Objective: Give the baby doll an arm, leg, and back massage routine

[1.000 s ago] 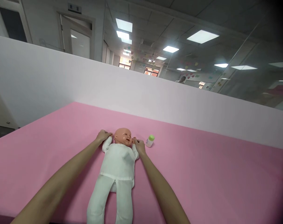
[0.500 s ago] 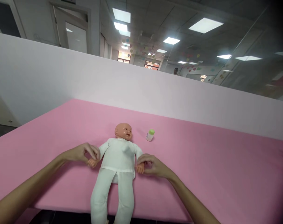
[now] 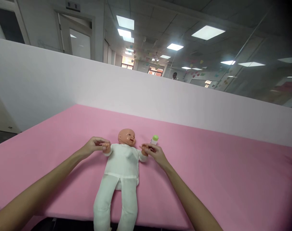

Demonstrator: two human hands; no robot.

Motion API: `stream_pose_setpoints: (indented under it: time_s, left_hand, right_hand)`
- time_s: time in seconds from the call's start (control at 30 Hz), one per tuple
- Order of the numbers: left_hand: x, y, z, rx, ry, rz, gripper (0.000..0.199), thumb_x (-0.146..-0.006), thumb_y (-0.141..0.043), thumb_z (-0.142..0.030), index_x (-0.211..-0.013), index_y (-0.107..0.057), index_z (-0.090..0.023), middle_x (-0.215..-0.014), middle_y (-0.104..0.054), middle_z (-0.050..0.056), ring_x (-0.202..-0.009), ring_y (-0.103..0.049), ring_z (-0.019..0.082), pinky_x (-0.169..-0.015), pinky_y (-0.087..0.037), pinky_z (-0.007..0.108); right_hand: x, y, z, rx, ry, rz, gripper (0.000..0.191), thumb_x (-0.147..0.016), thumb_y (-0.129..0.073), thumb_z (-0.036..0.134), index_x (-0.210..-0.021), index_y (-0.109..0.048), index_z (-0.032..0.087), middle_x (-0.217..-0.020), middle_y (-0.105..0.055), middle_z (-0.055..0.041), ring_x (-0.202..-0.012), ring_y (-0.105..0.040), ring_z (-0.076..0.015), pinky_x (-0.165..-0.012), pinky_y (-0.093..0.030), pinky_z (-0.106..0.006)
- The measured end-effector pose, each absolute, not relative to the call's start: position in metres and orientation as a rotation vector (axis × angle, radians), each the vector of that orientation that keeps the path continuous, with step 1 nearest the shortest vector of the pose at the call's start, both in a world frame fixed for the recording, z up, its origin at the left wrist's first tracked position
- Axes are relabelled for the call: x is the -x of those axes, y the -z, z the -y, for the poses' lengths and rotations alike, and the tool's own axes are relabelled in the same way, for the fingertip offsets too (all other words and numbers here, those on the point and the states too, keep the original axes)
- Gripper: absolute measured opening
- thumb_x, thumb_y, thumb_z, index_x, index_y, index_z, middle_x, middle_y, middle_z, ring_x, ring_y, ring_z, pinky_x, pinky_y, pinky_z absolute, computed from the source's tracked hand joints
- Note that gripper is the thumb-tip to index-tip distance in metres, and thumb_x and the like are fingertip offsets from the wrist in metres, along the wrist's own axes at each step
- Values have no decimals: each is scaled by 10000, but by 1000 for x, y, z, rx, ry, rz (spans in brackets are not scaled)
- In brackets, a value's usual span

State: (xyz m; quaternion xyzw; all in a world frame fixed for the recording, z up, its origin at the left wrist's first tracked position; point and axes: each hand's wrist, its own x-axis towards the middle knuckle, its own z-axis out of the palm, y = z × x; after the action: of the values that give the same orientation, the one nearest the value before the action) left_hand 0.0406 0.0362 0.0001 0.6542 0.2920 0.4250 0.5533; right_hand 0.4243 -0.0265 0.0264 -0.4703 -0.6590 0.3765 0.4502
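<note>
A baby doll in a white top and trousers lies on its back on the pink padded table, its head away from me and its legs reaching over the near edge. My left hand is closed on the doll's hand at the left, raised to about shoulder height. On the other side my right hand grips the doll's other hand, also bent up beside its shoulder. Just behind my right hand stands a small white bottle with a green cap, its lower part hidden.
A low white partition runs along the table's far side. Beyond it are a glass panel, ceiling lights, a partly open door and a person far off. Something dark lies below the table's near edge.
Both doll arms have swung up from beside its waist to its shoulders, with my hands holding them. The doll's body stays put. The view has tilted slightly upward.
</note>
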Motion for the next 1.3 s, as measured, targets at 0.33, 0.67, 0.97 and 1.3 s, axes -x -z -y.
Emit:
stream_pose_setpoints:
  time_s: [0.33, 0.67, 0.97, 1.3]
  left_hand:
    - [-110, 26, -114, -1129, -1200, -1314, 471, -590, -889, -578, -597, -675, -159, -598, -671, 56, -575, -594, 185, -533, -430, 291]
    - [-98, 35, -110, -1084, -1211, -1231, 503, -590, -864, -618, -738, -741, -154, -745, -740, 87, -670, -649, 207, -619, -503, 306]
    - [-35, 11, -60, -1448, -1108, -759, 358, -720, -901, -456, -947, -793, -201, -948, -745, 90, -866, -678, 223, -770, -542, 321]
    - [-24, 22, 9, -1948, -535, -528, 184, -754, -891, -348, -919, -843, -280, -1087, -750, 82, -1053, -682, 268, -972, -529, 382]
  right_hand:
    - [-391, 33, -72, 1433, -827, 1183, 587, -763, -700, 728, -697, -727, 146, -842, -793, -166, -899, -753, -313, -748, -562, -353]
    - [-397, 27, -56, 1396, -782, 1278, 598, -800, -669, 721, -852, -797, 140, -936, -794, -131, -917, -712, -283, -746, -542, -337]
    - [-427, -22, 28, 1164, -1058, 1657, 406, -782, -861, 447, -1089, -762, 200, -1108, -762, -97, -1022, -691, -264, -886, -539, -370]
    - [-429, -5, 82, 1089, -1122, 2201, 245, -747, -783, 161, -980, -747, 224, -1031, -720, -29, -972, -634, -211, -874, -493, -306]
